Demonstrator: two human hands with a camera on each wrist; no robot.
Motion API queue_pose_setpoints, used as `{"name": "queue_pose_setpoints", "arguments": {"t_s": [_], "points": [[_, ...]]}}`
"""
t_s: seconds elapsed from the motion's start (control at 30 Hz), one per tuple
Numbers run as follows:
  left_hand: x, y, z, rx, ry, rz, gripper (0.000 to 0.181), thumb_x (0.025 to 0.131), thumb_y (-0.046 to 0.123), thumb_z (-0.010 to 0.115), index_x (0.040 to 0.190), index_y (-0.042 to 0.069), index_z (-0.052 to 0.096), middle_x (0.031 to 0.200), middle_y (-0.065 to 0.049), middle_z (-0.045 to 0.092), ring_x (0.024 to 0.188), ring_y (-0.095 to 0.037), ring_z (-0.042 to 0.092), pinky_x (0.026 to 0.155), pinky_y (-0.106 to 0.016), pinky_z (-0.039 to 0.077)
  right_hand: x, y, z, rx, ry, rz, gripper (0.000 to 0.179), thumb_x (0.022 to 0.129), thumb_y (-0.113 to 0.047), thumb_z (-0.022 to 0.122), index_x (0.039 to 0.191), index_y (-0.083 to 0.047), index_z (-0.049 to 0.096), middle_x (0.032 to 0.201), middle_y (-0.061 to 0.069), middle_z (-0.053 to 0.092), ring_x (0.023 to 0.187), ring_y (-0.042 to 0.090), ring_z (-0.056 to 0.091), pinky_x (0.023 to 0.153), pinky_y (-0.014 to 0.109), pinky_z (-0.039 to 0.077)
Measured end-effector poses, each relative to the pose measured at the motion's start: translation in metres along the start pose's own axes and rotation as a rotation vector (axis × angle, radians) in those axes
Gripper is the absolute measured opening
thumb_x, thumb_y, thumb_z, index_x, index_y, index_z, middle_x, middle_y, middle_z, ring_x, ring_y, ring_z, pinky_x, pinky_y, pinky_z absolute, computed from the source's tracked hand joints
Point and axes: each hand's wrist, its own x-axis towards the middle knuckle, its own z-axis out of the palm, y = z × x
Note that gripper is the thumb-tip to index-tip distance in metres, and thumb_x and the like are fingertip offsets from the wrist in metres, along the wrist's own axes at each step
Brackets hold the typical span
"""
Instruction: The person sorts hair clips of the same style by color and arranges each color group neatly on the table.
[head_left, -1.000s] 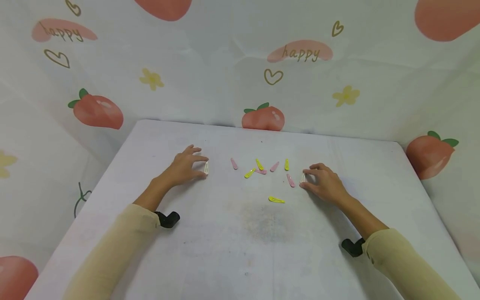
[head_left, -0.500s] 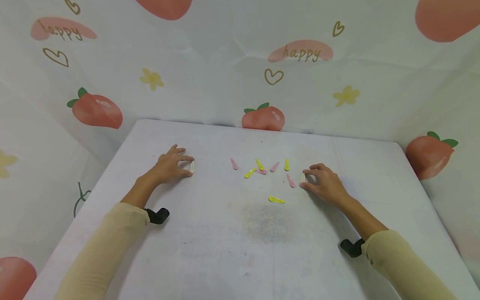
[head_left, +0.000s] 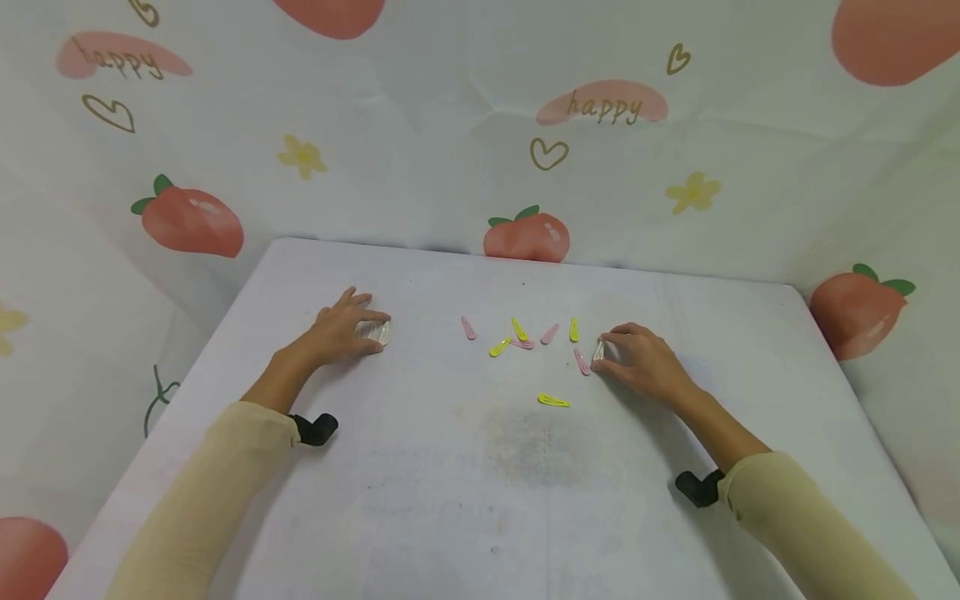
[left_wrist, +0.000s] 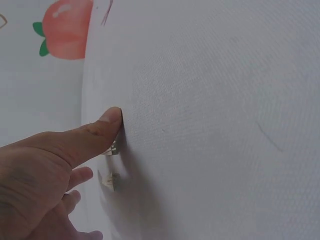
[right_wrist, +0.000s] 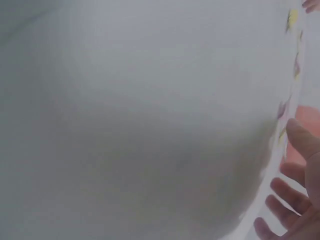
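My left hand (head_left: 337, 333) rests low at the left of the table, thumb and index finger spanning the ends of white snap hair clips (head_left: 374, 332) that lie side by side. In the left wrist view the thumb (left_wrist: 111, 120) comes down at the tabletop, with pale clip ends (left_wrist: 113, 148) just behind it. On the other side, my right hand (head_left: 647, 362) pinches white snap hair clips (head_left: 598, 351) between thumb and index finger; the palm hides part of them. A pink hair clip (head_left: 581, 362) lies right by its fingertips. The right wrist view shows that hand (right_wrist: 305, 185) only at its edge.
Between the hands lie several pink and yellow snap clips, among them a yellow clip (head_left: 553, 401) nearest me and a pink clip (head_left: 468, 327) at the left. Two clips overlap near the middle. The white table (head_left: 420, 500) ends at a printed cloth backdrop (head_left: 420, 167).
My left hand has moved left with a white clip, up to more white clips, and then stayed there. The right hand has shifted slightly left with its white clips.
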Motion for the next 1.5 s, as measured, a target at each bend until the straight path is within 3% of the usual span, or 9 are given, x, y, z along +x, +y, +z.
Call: {"name": "queue_pose_setpoints", "arguments": {"t_s": [0.23,0.53,0.83,1.13,1.27,1.5], "points": [[-0.001,0.004,-0.002,0.038,0.001,0.005,0.052,0.087,0.023,0.077,0.134,0.007,0.062,0.153,-0.031,0.031,0.147,-0.050,0.009,0.106,-0.077,0.014,0.030,-0.045,0.011,-0.008,-0.003,-0.082,0.054,0.083,-0.030,0.081,0.124,0.002,0.068,0.121,0.018,0.063,0.113,0.035,0.058,0.094,0.054,0.047],[0.002,0.001,0.001,0.056,-0.014,0.011,0.054,0.088,0.024,0.075,0.137,0.007,0.060,0.154,-0.030,0.031,0.147,-0.050,0.010,0.106,-0.077,0.015,0.074,-0.109,0.045,-0.013,-0.058,-0.215,0.054,0.086,-0.036,0.078,0.128,-0.004,0.067,0.124,0.012,0.063,0.118,0.029,0.057,0.097,0.048,0.047],[0.003,0.001,0.002,0.051,-0.026,0.000,0.054,0.088,0.022,0.076,0.137,0.008,0.060,0.155,-0.030,0.030,0.148,-0.049,0.009,0.107,-0.077,0.013,0.107,-0.165,0.075,-0.009,-0.142,-0.205,0.052,0.089,-0.037,0.075,0.130,-0.007,0.065,0.128,0.010,0.061,0.122,0.025,0.055,0.100,0.042,0.046],[0.002,0.002,0.000,0.049,-0.039,0.010,0.054,0.088,0.024,0.076,0.137,0.009,0.060,0.154,-0.031,0.030,0.147,-0.050,0.010,0.106,-0.077,0.014,0.117,-0.196,0.107,0.009,-0.137,-0.201,0.050,0.092,-0.037,0.072,0.130,-0.006,0.065,0.128,0.008,0.060,0.120,0.022,0.057,0.101,0.036,0.047],[0.001,0.002,-0.002,0.046,-0.040,0.005,0.054,0.087,0.023,0.077,0.137,0.009,0.061,0.155,-0.031,0.029,0.147,-0.050,0.009,0.105,-0.078,0.014,0.121,-0.206,0.112,0.021,-0.104,-0.199,0.050,0.091,-0.037,0.073,0.130,-0.007,0.066,0.127,0.008,0.061,0.120,0.021,0.057,0.099,0.037,0.047],[0.000,0.002,-0.002,0.040,-0.048,-0.009,0.054,0.088,0.023,0.077,0.137,0.009,0.060,0.156,-0.030,0.028,0.148,-0.049,0.008,0.106,-0.078,0.013,0.127,-0.221,0.117,-0.023,-0.121,-0.188,0.049,0.091,-0.040,0.072,0.131,-0.012,0.066,0.129,0.006,0.061,0.125,0.022,0.053,0.100,0.041,0.044]]}}
